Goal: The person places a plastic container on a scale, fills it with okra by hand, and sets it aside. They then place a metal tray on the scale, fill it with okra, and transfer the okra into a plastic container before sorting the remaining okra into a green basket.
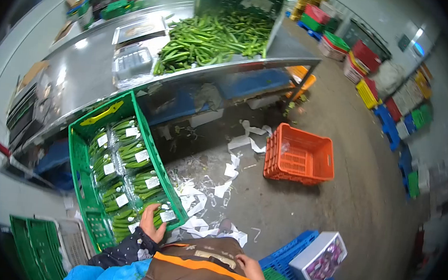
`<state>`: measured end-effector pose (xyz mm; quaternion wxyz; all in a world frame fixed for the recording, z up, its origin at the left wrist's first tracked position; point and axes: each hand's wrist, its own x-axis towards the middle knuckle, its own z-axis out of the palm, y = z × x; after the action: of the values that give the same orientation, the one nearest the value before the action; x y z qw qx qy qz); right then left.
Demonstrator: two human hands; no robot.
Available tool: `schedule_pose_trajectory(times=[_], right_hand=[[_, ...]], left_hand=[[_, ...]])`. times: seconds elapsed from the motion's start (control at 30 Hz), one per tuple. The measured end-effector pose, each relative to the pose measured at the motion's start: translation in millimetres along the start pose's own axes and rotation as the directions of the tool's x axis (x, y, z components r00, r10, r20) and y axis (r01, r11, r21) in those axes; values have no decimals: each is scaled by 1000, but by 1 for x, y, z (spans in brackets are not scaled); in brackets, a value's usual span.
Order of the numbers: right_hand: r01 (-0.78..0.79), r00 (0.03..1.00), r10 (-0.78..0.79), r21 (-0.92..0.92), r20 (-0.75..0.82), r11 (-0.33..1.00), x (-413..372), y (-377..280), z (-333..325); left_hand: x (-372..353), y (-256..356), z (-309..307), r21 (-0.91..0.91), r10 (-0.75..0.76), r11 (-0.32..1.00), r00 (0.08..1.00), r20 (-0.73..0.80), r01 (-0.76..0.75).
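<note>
My left hand (pixel 152 224) is over the near end of a long green crate (pixel 145 134), its fingers apart and touching a clear pack of long green pods (pixel 167 215) with a white label. Several more labelled packs of the same pods (pixel 147 182) lie in two rows along the crate. The crate's far end leans against the edge of a steel table. Against the front of my brown apron (pixel 193 269) is my right hand (pixel 251 270), loosely open and holding nothing.
Loose green pods (pixel 210 44) are heaped on the steel table (pixel 73 83), beside clear trays (pixel 134 62). An orange crate (pixel 300 155) stands on the floor near scattered paper strips (pixel 226 179). A white box with purple contents (pixel 319 259) sits on blue crates (pixel 300 246) at right.
</note>
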<state>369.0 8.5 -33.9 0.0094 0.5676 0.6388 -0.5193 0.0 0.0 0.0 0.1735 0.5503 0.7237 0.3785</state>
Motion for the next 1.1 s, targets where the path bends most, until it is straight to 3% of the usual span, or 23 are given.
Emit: schedule_pose_trajectory(times=[0.07, 0.1, 0.17, 0.23, 0.3, 0.37, 0.43, 0.5, 0.57, 0.67, 0.7, 0.77, 0.83, 0.9, 0.97, 1.1], right_hand=[[54, 979, -102, -261, -177, 964, 19, -21, -23], [11, 996, -39, -312, -83, 950, 5, -8, -102], [149, 976, -180, -223, -124, 963, 44, -8, -135], [197, 976, -216, -305, -28, 932, 87, -25, -173], [280, 957, -288, -381, 39, 881, 121, -27, -185], [301, 954, -277, -383, 119, 873, 150, -40, -191], [319, 946, -267, -390, 182, 864, 180, -60, -200], [417, 894, -335, -279, 296, 865, 201, -85, -209], [340, 919, -264, -249, 294, 907, 231, -108, -232], [298, 948, -174, -546, 267, 783, 265, -172, -269], [396, 916, -287, -520, 279, 757, 279, -182, -278], [458, 886, -362, -422, 291, 782, 316, -196, -286], [544, 837, -431, -427, 337, 723, 347, -221, -287], [614, 789, -508, -415, 346, 671, 378, -242, -288], [739, 673, -609, -352, 420, 574, 412, -283, -288], [803, 595, -702, -249, 391, 542, 486, -373, -285]], left_hand=[[2, 11, -5, -17, -37, 999, 998, -56, 37], [12, 74, 27, -41, -91, 995, 996, -11, 91], [37, 97, 26, -77, -90, 993, 996, 12, 91], [53, 96, 40, -129, -208, 971, 978, -29, 203], [55, 94, 46, -261, -318, 902, 938, 140, 345], [65, 100, 63, -285, -386, 873, 918, 89, 395], [78, 94, 83, -310, -475, 794, 851, 222, 524], [106, 81, 100, -299, -470, 770, 818, 330, 563], [146, 74, 110, -321, -432, 791, 847, 311, 521], [201, 72, 97, -355, -452, 774, 850, 270, 524], [216, 67, 92, -357, -454, 776, 854, 254, 519], [240, 58, 86, -354, -490, 769, 846, 208, 533], [260, 50, 78, -334, -540, 755, 824, 173, 565], [288, 41, 71, -243, -487, 847, 874, 2, 472], [323, 36, 53, -251, -524, 826, 851, -12, 505], [403, 7, 20, -4, -317, 946, 922, -224, 324]])
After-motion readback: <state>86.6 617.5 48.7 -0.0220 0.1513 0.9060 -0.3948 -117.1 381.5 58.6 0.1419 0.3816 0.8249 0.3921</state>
